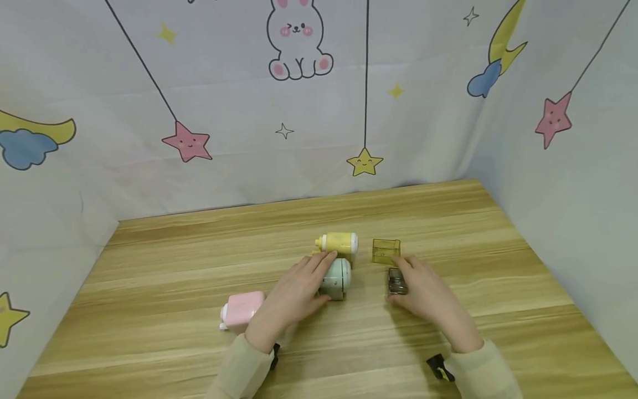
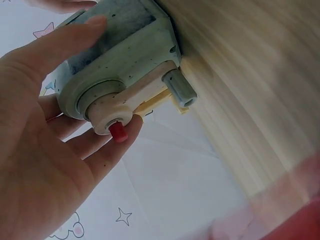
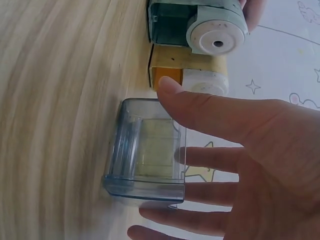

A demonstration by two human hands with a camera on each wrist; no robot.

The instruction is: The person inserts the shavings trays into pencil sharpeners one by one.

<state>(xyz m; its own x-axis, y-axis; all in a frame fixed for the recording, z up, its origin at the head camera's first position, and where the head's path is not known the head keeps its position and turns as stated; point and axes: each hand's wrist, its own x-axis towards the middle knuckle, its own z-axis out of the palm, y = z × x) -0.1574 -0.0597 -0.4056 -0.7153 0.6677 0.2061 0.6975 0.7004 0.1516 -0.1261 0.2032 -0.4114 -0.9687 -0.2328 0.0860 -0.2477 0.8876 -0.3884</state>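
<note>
A pale green crank pencil sharpener stands near the middle of the table. My left hand grips its body, thumb on one side and fingers on the other. In the left wrist view its beige crank arm, grey-green knob and red-tipped hub face me. To the right, my right hand spreads loosely around a smoky see-through shavings drawer, which sits on the table. Its thumb is right at one corner, with straight fingers along the far side.
Behind the green sharpener lies a yellow pencil sharpener. A see-through yellow drawer lies just beyond my right hand. A pink pencil sharpener, partly hidden by my left forearm, lies at the left. Patterned cloth encloses the wooden table.
</note>
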